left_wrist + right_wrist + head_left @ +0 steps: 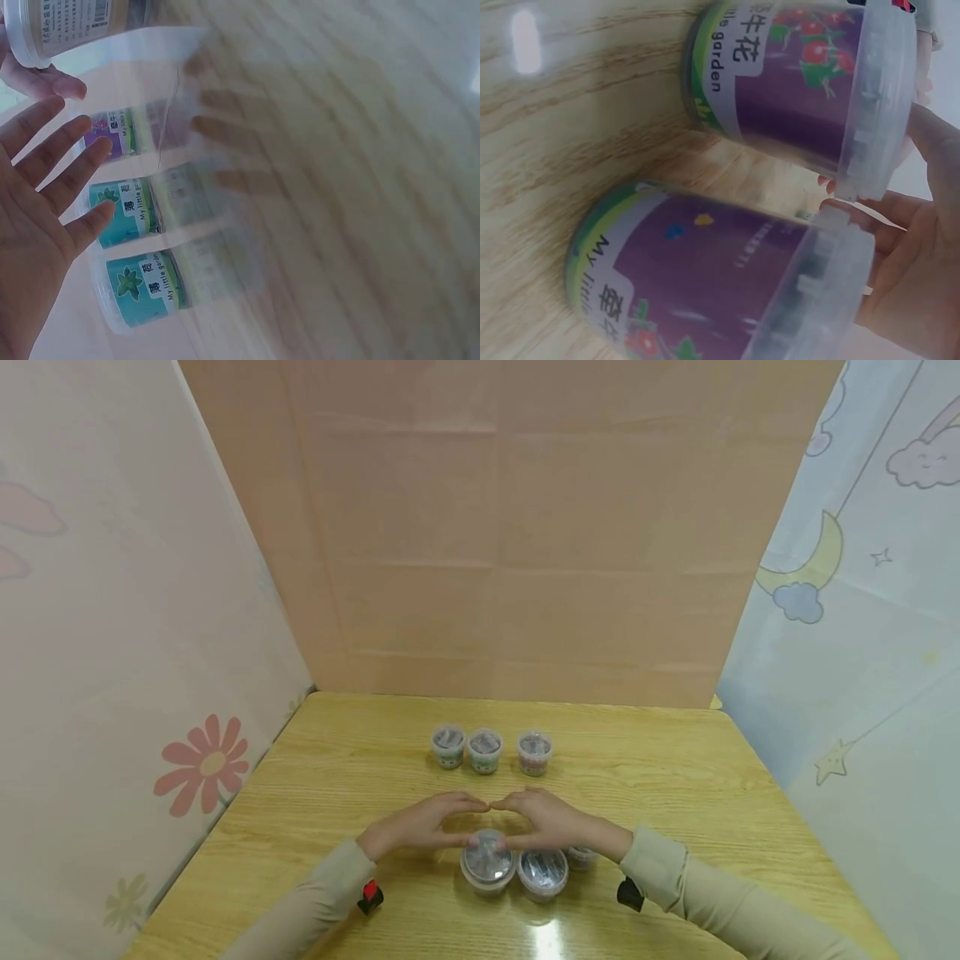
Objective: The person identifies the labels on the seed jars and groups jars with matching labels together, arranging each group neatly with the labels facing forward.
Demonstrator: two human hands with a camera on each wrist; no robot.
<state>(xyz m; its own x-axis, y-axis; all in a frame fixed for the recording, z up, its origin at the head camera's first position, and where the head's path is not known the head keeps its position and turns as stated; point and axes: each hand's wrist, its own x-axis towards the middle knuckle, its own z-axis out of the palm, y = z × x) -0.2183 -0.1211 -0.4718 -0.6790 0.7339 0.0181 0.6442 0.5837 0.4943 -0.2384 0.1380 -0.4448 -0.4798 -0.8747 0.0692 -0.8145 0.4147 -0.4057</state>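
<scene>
My left hand [431,821] and right hand [551,821] face each other over the near tubs, fingertips almost meeting. Both thumbs reach over the lid of a round tub [487,867], at its far side. Beside it stands a second lidded tub [543,875]; a third tub [582,858] is partly hidden under my right hand. In the left wrist view my left hand [37,202] has its fingers spread, below a tub [75,26] with a barcode label. Two purple-labelled tubs, one upper [802,82] and one lower [697,262], partly cover my right hand [907,262].
Farther back stand three more lidded tubs: two with green mint labels, a left one [448,747] and a middle one [485,752], and a purple one [534,753] to the right. The wooden table [300,810] meets a brown backdrop [495,568] and patterned side curtains [97,635].
</scene>
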